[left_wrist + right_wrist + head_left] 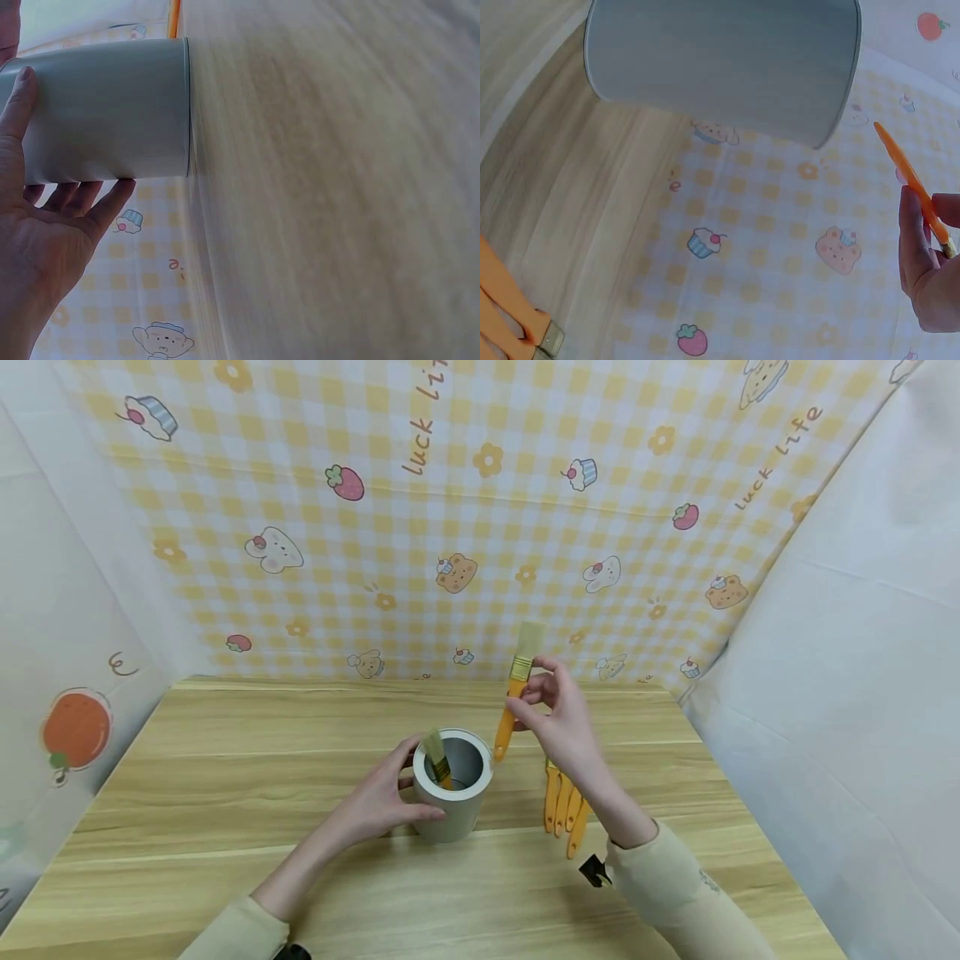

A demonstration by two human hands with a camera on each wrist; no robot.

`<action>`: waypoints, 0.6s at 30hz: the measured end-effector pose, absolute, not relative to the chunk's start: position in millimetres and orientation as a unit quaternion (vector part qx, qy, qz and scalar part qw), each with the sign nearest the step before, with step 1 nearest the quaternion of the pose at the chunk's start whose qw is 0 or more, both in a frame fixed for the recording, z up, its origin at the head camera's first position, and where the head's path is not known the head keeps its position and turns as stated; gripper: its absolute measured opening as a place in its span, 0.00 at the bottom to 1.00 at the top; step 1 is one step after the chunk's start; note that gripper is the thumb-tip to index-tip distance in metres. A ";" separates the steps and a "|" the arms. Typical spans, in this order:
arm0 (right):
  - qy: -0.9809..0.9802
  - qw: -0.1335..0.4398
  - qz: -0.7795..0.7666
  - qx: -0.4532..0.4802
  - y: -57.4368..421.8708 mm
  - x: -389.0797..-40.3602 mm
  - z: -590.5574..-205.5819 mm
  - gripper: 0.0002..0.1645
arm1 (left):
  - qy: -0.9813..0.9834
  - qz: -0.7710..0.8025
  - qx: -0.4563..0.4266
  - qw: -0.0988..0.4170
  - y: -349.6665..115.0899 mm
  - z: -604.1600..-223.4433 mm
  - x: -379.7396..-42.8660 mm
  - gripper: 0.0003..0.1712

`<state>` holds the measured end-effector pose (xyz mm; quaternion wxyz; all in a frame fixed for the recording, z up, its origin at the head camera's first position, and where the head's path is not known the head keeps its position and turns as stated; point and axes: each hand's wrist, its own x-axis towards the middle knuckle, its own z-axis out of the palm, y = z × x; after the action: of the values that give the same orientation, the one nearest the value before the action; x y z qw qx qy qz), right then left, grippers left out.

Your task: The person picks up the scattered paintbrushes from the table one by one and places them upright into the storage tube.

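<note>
A pale grey round canister (452,821) stands upright on the table, its open mouth facing up. My left hand (378,797) grips it from the left, thumb on the near side and fingers around the far side; the left wrist view shows the canister (112,112) between them. Inside it leans one paintbrush (438,760), bristles up. To the right of the rim, my right hand (561,718) pinches another paintbrush (512,702) by its orange handle. Its bristles point up and the handle end hangs close beside the rim. In the right wrist view this handle (901,163) is tilted.
Several more orange-handled paintbrushes (561,802) lie on the wooden table (225,785), to the right of the canister and partly beneath my right forearm. A yellow checked cloth (420,543) hangs behind the table, and a white sheet (847,635) hangs at the right.
</note>
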<state>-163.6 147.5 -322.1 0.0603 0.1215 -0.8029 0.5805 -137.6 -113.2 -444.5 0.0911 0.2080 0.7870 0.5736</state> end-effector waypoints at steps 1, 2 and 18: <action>-0.801 0.063 0.581 0.131 144.9 -162.2 -322.7 0.36 | 0.788 0.573 0.207 0.091 -113.3 -444.3 -137.5 0.62; -0.799 0.064 0.581 0.140 142.5 -160.7 -323.8 0.36 | 0.788 0.573 0.206 0.091 -113.4 -444.1 -137.4 0.62; -0.854 0.129 0.446 0.235 123.7 -149.3 -358.8 0.15 | 0.791 0.566 0.214 0.088 -113.2 -446.0 -138.0 0.61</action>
<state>-149.3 123.7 -358.8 0.1293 0.2354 -0.8537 0.4461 -138.0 -113.2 -446.0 0.0876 0.2141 0.7915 0.5657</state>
